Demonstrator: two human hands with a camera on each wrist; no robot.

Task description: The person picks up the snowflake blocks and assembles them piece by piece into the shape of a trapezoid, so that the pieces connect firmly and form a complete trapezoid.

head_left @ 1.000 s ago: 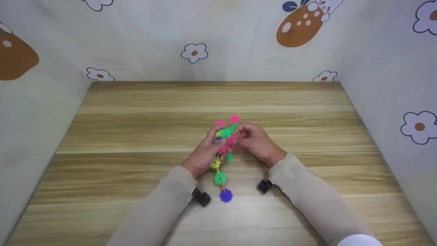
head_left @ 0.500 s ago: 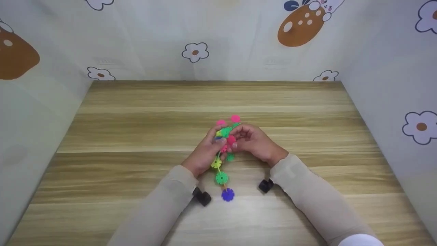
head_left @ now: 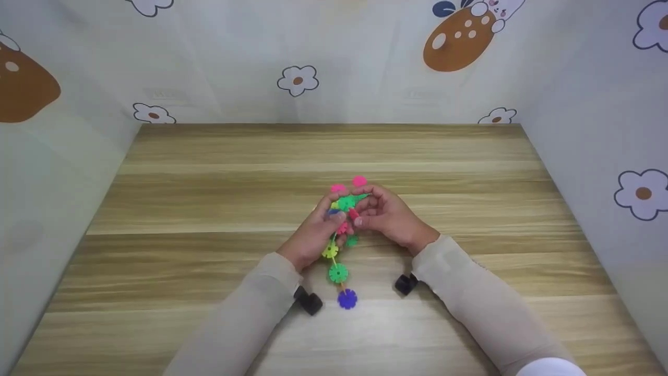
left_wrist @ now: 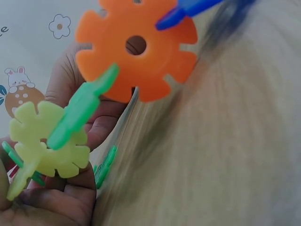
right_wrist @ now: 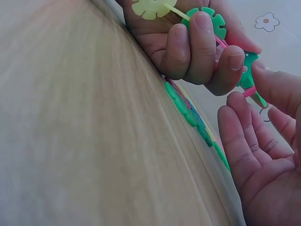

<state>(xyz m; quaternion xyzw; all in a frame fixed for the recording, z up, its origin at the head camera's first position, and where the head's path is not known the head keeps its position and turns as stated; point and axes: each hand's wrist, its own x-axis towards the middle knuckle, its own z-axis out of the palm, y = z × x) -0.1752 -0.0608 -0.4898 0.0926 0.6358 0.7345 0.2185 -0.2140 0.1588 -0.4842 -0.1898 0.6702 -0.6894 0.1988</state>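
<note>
In the head view my left hand (head_left: 312, 236) grips a chain of slotted plastic discs. A yellow disc (head_left: 330, 250), a green disc (head_left: 338, 273) and a blue disc (head_left: 347, 299) trail from it towards me. The left wrist view shows an orange disc (left_wrist: 110, 42) of the chain up close. My right hand (head_left: 390, 216) pinches a pink disc (head_left: 354, 214) between thumb and fingers, edge-on, close by the left thumb. In the right wrist view a green disc (right_wrist: 248, 70) sits between the hands. Whether the pink disc is joined to it, I cannot tell.
More discs lie on the wooden table (head_left: 209, 198) beyond the hands, among them a pink disc (head_left: 359, 181) and another pink one (head_left: 338, 188). A black wrist camera (head_left: 311, 303) hangs below the left cuff. Patterned cloth walls (head_left: 224, 62) border the table.
The pink disc in my right hand has turned from face-on to edge-on. My right index finger has lifted and reached forward. My left hand has barely moved.
</note>
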